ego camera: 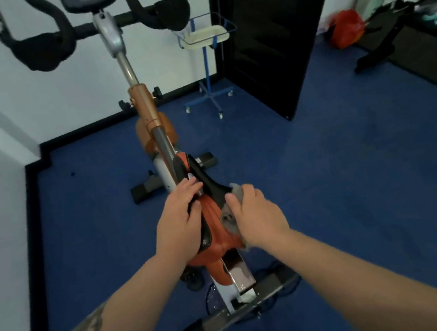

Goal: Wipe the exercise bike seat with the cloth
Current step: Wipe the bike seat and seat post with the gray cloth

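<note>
1. The seat sits directly below you at the rear of the exercise bike, orange with black trim, its nose pointing toward the handlebars.
2. Your right hand is closed over the grey cloth, pressing it on the seat's right side; your left hand lies loosely curled along the left edge, steadying it.
3. You look to be mid-wipe: I can't tell which parts are already clean, and the middle and left side seem still to do.
4. Around you is blue carpet, white walls, a black door and a blue wheeled stand.
</note>
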`<state>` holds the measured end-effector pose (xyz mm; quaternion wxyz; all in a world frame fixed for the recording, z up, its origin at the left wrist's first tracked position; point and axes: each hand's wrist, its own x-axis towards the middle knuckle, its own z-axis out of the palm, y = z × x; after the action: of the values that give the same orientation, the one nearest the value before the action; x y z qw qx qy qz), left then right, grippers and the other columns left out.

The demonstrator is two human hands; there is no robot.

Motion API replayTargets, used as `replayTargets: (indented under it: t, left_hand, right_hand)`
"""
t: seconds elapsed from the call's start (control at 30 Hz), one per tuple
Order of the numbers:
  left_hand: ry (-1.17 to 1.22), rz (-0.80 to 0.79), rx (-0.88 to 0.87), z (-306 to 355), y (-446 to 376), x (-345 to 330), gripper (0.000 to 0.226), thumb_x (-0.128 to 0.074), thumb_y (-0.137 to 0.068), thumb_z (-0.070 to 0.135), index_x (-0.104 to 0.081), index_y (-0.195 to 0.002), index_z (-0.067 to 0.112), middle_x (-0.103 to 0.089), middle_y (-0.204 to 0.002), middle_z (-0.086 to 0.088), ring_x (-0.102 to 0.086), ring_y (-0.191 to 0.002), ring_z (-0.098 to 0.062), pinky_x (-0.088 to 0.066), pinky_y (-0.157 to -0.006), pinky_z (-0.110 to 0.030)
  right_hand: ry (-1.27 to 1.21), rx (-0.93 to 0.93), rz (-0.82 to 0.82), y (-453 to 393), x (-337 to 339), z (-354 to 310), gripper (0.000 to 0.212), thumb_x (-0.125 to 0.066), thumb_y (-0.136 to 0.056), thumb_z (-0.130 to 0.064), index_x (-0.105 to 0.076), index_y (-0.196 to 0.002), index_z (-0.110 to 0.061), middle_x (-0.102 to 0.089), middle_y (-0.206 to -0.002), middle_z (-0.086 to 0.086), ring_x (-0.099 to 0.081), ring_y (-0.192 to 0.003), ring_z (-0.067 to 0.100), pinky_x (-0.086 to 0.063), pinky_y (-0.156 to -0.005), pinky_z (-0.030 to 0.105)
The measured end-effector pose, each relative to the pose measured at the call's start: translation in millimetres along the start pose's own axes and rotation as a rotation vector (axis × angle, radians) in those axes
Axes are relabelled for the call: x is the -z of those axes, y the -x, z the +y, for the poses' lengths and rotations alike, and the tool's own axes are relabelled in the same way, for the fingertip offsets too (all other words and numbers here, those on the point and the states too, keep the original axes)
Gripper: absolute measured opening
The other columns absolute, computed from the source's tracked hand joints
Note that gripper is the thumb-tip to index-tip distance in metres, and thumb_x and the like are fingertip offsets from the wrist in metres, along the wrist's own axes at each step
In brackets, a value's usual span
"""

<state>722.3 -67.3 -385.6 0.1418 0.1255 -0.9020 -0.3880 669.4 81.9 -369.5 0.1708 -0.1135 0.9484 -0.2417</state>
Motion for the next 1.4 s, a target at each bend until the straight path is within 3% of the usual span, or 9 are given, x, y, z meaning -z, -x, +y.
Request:
replayTargets:
  t: [0.13,0.23,0.37,0.5,0.7,0.83,1.13,1.27,1.4]
  left_hand:
    - [-0.232,0.100,0.188,12.9,6.8,-2.9,0.041,-0.039,-0.096,0.022,-0.045,-0.136,0.022,-0.044,-0.145,0.002,-0.034,-0.136,-0.015,-0.032,-0.108,-0.033]
    - [-0.187,0.134,0.379,25.7,13.1,-15.2,0.043,-0.031,-0.097,0.029,-0.036,-0.140,0.030,-0.045,-0.144,0.003,-0.046,-0.125,-0.019,-0.046,-0.089,-0.040]
    - [-0.164,0.232,0.476,28.0,10.2,-22.5,0.041,-0.031,-0.095,0.032,-0.040,-0.135,0.035,-0.058,-0.126,0.007,-0.056,-0.103,-0.016,-0.037,-0.068,-0.031]
    - [-0.169,0.262,0.469,28.2,9.5,-22.4,0.040,-0.034,-0.094,0.031,-0.042,-0.132,0.036,-0.061,-0.120,0.008,-0.058,-0.099,-0.015,-0.037,-0.068,-0.030]
    - [-0.162,0.257,0.473,24.1,13.2,-23.1,0.041,-0.033,-0.094,0.034,-0.040,-0.134,0.036,-0.061,-0.120,0.010,-0.058,-0.100,-0.011,-0.048,-0.073,-0.035]
    - [-0.156,0.282,0.449,26.6,13.3,-23.6,0.039,-0.037,-0.093,0.030,-0.040,-0.131,0.041,-0.063,-0.108,0.012,-0.054,-0.084,-0.005,-0.039,-0.062,-0.028]
    - [-0.171,0.303,0.520,28.5,15.0,-22.3,0.042,-0.040,-0.092,0.033,-0.042,-0.134,0.038,-0.060,-0.123,0.014,-0.055,-0.107,-0.006,-0.040,-0.075,-0.023]
    - [-0.087,0.426,0.568,32.5,17.0,-25.2,0.034,-0.043,-0.094,0.025,-0.054,-0.123,0.039,-0.057,-0.112,0.026,-0.043,-0.098,0.014,-0.032,-0.073,-0.007]
    - [-0.044,0.636,0.657,34.8,19.2,-29.9,0.026,-0.044,-0.094,0.022,-0.063,-0.109,0.030,-0.063,-0.105,0.018,-0.052,-0.093,0.005,-0.037,-0.070,-0.013]
  right_hand:
    - [0.003,0.024,-0.194,-34.1,11.6,-14.1,0.045,-0.022,-0.103,-0.029,-0.026,-0.144,-0.010,-0.043,-0.138,0.017,-0.049,-0.118,0.034,-0.041,-0.087,0.039]
    - [0.026,0.109,-0.092,-13.9,2.7,-8.9,0.054,-0.024,-0.100,-0.047,-0.033,-0.140,-0.011,-0.045,-0.138,0.013,-0.047,-0.120,0.032,-0.040,-0.091,0.041]
    - [0.138,0.162,-0.093,-24.5,1.4,-10.2,0.056,-0.021,-0.098,-0.051,-0.039,-0.133,-0.011,-0.051,-0.131,0.013,-0.051,-0.114,0.032,-0.043,-0.087,0.043]
    - [0.217,0.160,-0.268,-62.4,5.2,-38.1,0.055,-0.014,-0.100,-0.046,-0.043,-0.128,-0.008,-0.055,-0.127,0.014,-0.055,-0.109,0.034,-0.041,-0.079,0.042]
    - [0.129,0.303,-0.135,-34.1,4.5,-16.6,0.053,-0.022,-0.098,-0.051,-0.031,-0.141,-0.022,-0.050,-0.136,0.001,-0.053,-0.114,0.023,-0.046,-0.089,0.042]
    - [0.182,0.234,-0.163,-59.6,-5.3,-38.3,0.048,-0.025,-0.099,-0.048,-0.039,-0.127,-0.013,-0.056,-0.126,0.008,-0.058,-0.105,0.029,-0.041,-0.075,0.038]
    - [0.028,0.212,-0.118,-122.5,-27.6,-70.3,0.050,-0.021,-0.100,-0.046,-0.039,-0.125,-0.006,-0.061,-0.118,0.019,-0.060,-0.101,0.036,-0.036,-0.067,0.035]
    - [-0.033,0.409,-0.132,-138.7,-28.1,-76.8,0.048,-0.022,-0.101,-0.041,-0.042,-0.132,-0.011,-0.052,-0.133,0.011,-0.055,-0.112,0.032,-0.040,-0.079,0.035]
    - [0.150,0.837,-0.163,-148.5,-18.3,-78.3,0.040,-0.026,-0.102,-0.031,-0.060,-0.112,-0.011,-0.058,-0.122,0.005,-0.046,-0.121,0.025,-0.032,-0.105,0.034]
